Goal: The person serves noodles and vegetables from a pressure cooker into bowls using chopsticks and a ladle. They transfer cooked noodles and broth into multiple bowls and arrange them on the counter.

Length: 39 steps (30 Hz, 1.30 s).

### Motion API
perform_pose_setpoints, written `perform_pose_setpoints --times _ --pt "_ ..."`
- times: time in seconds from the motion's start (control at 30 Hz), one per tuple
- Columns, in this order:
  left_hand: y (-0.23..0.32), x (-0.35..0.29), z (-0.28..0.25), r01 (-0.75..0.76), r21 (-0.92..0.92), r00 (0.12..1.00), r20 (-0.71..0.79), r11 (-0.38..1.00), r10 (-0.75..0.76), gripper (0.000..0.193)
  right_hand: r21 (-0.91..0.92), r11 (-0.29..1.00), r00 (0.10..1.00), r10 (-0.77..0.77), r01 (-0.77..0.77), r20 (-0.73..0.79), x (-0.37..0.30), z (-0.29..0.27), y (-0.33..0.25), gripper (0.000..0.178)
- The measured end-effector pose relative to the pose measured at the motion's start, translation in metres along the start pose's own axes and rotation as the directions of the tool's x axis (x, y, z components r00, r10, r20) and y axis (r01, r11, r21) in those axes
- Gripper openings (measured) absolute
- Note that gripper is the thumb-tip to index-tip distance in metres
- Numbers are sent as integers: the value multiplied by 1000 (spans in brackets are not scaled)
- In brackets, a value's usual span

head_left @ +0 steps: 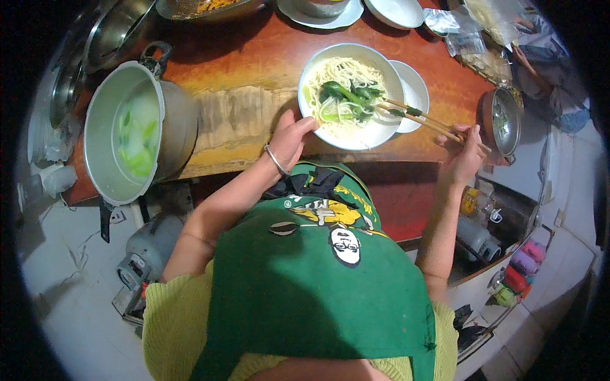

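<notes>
Bowl [381, 132]: upper centre of frame, on bench [232, 117], partly covering 1 white dish [417, 95]. Left hand [294, 136]: fingers pinching bowl rim. Right hand [465, 157]: fingers pinching 2 chopsticks [432, 127], tips at greens [349, 94]. Pot [180, 120]: upper left.

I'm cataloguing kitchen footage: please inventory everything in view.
Table: 1, reddish, centre
Bowl: 1, white, table's near edge
Noodles: one portion, pale yellow, in bowl
Leafy greens: several, green, on noodles
Chopsticks: 2, tan, over bowl
Dishes: several, white, beyond bowl
Pot: 1, grey, left
Wok: 1, metallic, top
Basins: several, silver, upper left
Small pan: 1, metallic, right
Gas cylinders: 2, grey, below table
Another person: 1, greyish clothing, upper right
Apron: 1, green, lower centre
Left hand: 1, bare, at bowl's rim
Right hand: 1, bare, holding chopsticks
</notes>
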<state>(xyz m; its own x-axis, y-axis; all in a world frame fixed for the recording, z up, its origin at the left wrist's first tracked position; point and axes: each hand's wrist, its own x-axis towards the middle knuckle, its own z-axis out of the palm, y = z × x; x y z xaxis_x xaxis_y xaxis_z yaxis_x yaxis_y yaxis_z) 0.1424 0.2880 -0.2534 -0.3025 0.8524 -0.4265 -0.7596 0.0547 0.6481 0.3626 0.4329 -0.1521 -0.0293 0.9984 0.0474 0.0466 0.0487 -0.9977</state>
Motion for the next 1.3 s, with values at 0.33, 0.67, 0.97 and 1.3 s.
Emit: perform_pose_setpoints --times 0.33,0.67,0.97,1.3 --pt "4 -3 5 5 -53 1000 -13 999 -6 45 599 738 911 410 -311 -33 5 -18 52 32" --pt "5 2 7 -3 -99 995 -99 995 -7 36 743 622 966 220 -247 138 19 -22 -14 29" --pt "15 0 14 81 -67 988 -125 994 -89 35 767 619 984 69 -169 162 29 -21 -102 27" --pt "0 9 4 -3 -90 997 -73 996 -3 33 842 452 926 -79 -296 369 57 -70 -181 11"
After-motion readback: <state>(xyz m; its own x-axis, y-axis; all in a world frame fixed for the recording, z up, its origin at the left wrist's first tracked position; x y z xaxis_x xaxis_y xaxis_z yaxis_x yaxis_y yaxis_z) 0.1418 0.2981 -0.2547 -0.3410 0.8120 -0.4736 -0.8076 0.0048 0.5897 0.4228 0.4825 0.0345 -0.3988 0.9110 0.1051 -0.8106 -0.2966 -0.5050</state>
